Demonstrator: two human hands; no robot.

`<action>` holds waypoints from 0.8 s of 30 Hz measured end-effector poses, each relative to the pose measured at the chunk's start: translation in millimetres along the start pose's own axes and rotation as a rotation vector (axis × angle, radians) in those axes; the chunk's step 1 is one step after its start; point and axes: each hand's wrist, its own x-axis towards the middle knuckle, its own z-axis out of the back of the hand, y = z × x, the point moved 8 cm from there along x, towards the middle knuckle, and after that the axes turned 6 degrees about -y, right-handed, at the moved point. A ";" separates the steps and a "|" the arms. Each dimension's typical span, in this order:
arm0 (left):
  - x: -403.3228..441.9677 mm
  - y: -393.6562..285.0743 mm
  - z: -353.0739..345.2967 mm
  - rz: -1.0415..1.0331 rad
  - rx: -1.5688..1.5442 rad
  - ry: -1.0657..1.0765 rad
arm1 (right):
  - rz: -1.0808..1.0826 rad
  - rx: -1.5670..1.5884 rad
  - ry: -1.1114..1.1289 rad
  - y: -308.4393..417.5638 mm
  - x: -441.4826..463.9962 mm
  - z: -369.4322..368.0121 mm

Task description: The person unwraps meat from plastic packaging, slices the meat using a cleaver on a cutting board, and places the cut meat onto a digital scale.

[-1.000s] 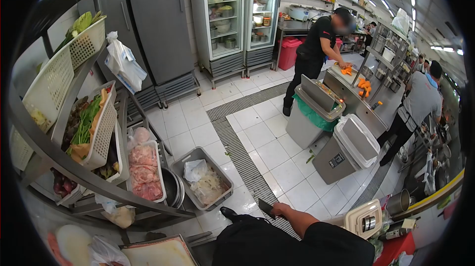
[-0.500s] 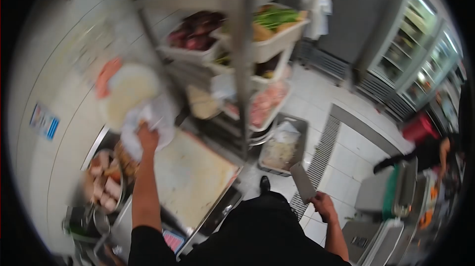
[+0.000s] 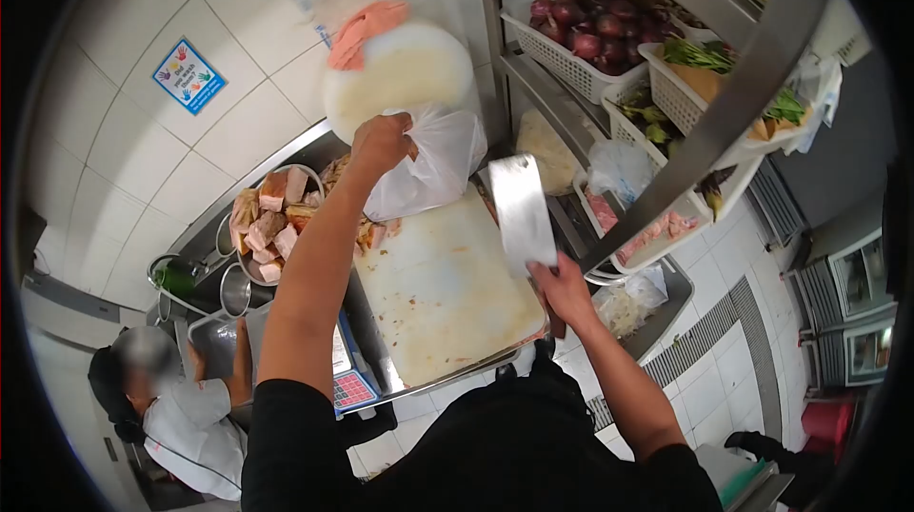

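My left hand (image 3: 384, 144) is closed around the gathered top of a white plastic bag (image 3: 433, 174). The bag's contents are hidden; it rests at the far end of a rectangular cutting board (image 3: 457, 293) marked with small scraps. In my right hand (image 3: 564, 291), a cleaver (image 3: 524, 212) is gripped by its handle, its broad blade pointing away over the board's right edge. Left of the board, a pot of meat chunks (image 3: 276, 226) stands, with more meat pieces partly behind my left forearm. Behind the bag is a round white board (image 3: 409, 65) with an orange cloth (image 3: 367, 31) on it.
A metal rack post (image 3: 705, 160) rises at right, before baskets of red onions (image 3: 595, 27), greens and meat. A scale (image 3: 352, 384) sits by the board's near left corner. Another person (image 3: 190, 417) is at lower left. A grey bin (image 3: 657, 312) stands on the floor.
My view has swung left, and the other person at lower left now shows. The cleaver has come from low over the floor up to the board's right edge. My left hand still grips the bag.
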 end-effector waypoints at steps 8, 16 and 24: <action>10.3 -12.3 -2.4 -0.223 0.177 -0.031 | 0.007 0.113 0.128 75.5 135.6 -84.6; 18.0 -11.8 2.5 -0.179 0.157 -0.010 | 0.016 0.199 0.175 81.8 170.4 -151.2; 22.8 2.4 12.5 -0.032 0.027 -0.037 | -0.012 0.291 0.211 91.1 180.2 -119.1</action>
